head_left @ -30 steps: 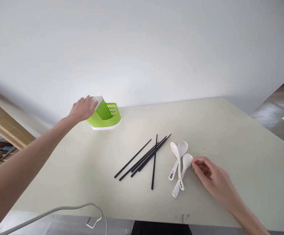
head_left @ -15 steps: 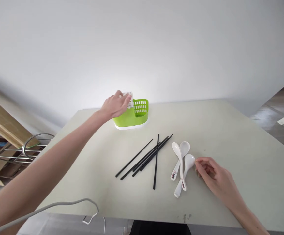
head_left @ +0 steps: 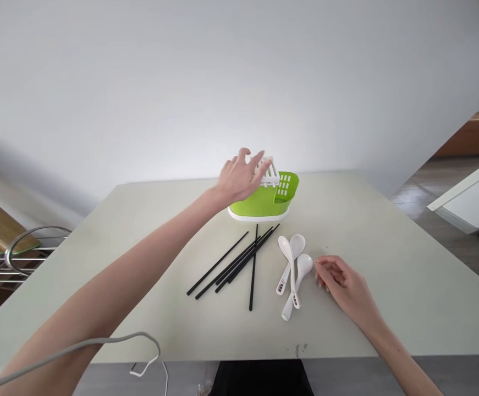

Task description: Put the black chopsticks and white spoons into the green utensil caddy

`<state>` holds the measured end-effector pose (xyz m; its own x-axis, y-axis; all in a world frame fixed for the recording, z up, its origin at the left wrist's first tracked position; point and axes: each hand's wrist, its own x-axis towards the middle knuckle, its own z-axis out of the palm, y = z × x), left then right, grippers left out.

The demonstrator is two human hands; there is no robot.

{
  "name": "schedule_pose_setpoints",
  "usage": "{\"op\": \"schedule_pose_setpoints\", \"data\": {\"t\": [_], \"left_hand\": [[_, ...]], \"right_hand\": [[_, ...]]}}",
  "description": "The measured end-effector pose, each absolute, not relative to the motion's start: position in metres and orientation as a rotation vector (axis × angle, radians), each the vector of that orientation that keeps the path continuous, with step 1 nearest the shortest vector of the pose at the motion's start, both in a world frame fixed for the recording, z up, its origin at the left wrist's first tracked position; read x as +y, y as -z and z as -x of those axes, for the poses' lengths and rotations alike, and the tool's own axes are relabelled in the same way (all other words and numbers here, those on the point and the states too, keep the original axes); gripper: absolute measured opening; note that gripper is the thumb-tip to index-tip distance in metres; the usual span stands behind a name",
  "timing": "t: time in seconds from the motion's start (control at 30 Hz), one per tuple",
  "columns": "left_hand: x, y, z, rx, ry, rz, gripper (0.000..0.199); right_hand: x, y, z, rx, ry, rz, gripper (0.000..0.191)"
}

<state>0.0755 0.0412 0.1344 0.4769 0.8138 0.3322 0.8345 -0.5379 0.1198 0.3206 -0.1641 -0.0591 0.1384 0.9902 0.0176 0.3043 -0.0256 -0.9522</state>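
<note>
A green cutlery basket (head_left: 259,203) with a white base stands toward the back of the table. My left hand (head_left: 243,175) is over its left part, fingers spread, with the thumb by a white slotted rack (head_left: 270,175) on top. The hand hides part of the rack. Several black chopsticks (head_left: 239,263) lie loosely crossed in front of the basket. To their right, three white spoons (head_left: 292,269) overlap in a small pile. My right hand (head_left: 342,286) rests on the table beside them, fingers curled and thumb against the index finger, close to one spoon's bowl. Nothing shows in it.
The pale table (head_left: 148,220) meets a white wall at the back. A grey cable (head_left: 70,349) crosses in front of my left forearm. A metal rack (head_left: 20,258) with a wooden board stands left of the table, and a white piece of furniture (head_left: 474,192) is at the right.
The basket has moved right across the table, along with my left hand, whose fingers are now more spread. The view has shifted slightly. My right hand, spoons and chopsticks stay in place.
</note>
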Motion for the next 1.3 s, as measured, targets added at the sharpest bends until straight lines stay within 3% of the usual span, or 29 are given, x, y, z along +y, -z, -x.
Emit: {"op": "schedule_pose_setpoints", "data": {"t": [0.2, 0.3, 0.47, 0.7, 0.93, 1.3], "left_hand": [[0.036, -0.085, 0.007, -1.768, 1.173, 2.432, 0.052], [0.022, -0.046, 0.048, -2.223, 1.186, 2.507, 0.042], [-0.022, -0.006, 0.081, -2.420, 1.117, 2.594, 0.044], [-0.047, -0.007, 0.086, -2.545, 1.222, 2.475, 0.045], [-0.045, -0.004, 0.089, -2.505, 1.413, 2.409, 0.045], [-0.044, -0.003, 0.085, -2.533, 1.219, 2.385, 0.049]], "right_hand": [[-0.165, 0.057, -0.319, -1.304, -0.949, 1.519, 0.040], [-0.165, 0.054, -0.318, -1.307, -0.945, 1.532, 0.039], [-0.165, 0.050, -0.318, -1.339, -0.930, 1.602, 0.039], [-0.164, 0.053, -0.315, -1.433, -0.795, 1.699, 0.055], [-0.163, 0.056, -0.314, -1.503, -0.714, 1.737, 0.057], [-0.160, 0.058, -0.313, -1.503, -0.658, 1.771, 0.053]]}}
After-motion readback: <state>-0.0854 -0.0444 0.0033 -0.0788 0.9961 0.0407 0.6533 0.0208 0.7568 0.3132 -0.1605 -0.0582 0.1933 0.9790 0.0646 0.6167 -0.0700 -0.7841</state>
